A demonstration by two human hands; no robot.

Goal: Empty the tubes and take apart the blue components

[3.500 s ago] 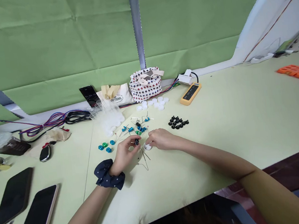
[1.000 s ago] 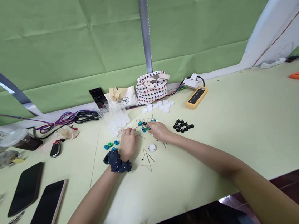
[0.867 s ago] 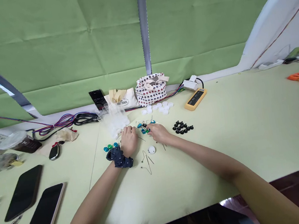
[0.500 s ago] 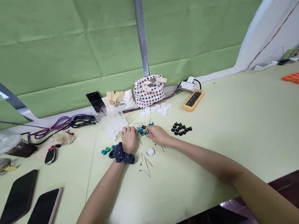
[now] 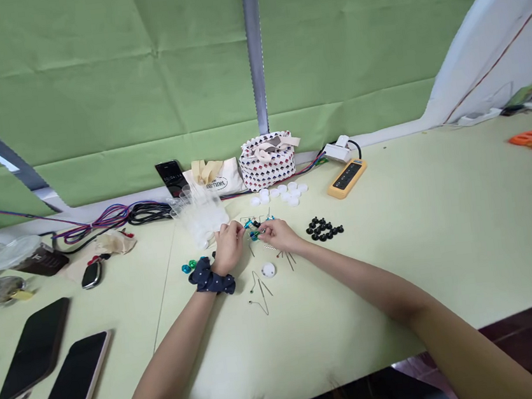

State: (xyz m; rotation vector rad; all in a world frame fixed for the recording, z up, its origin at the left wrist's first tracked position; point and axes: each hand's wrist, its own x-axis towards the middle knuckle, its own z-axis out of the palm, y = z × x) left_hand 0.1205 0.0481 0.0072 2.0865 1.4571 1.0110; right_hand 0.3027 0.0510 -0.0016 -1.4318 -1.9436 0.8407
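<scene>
My left hand [image 5: 229, 245], with a dark dotted scrunchie [image 5: 210, 277] on the wrist, has its fingertips pinched at the left edge of a cluster of small shiny blue-green parts [image 5: 253, 233]. From the other side my right hand [image 5: 277, 234] pinches close to the same parts. What lies between the fingertips is too small to name. Thin metal rods [image 5: 292, 260] lie just below my right hand. Nearer to me rest a round white disc [image 5: 268, 270] and bent wires [image 5: 261, 302]. Blue and green beads [image 5: 191, 265] sit left of the scrunchie.
Clear plastic tubes [image 5: 201, 216] and white caps [image 5: 289, 192] lie behind the hands. Black knobs [image 5: 323, 229] are grouped to the right, below a yellow power strip [image 5: 347, 179]. A patterned pouch [image 5: 269, 164] stands at the back. Phones [image 5: 69, 391] lie at the left.
My left hand has shifted slightly, and its fingers now pinch at the edge of the blue-green parts. My right hand stays at the cluster. The whole view has moved a little.
</scene>
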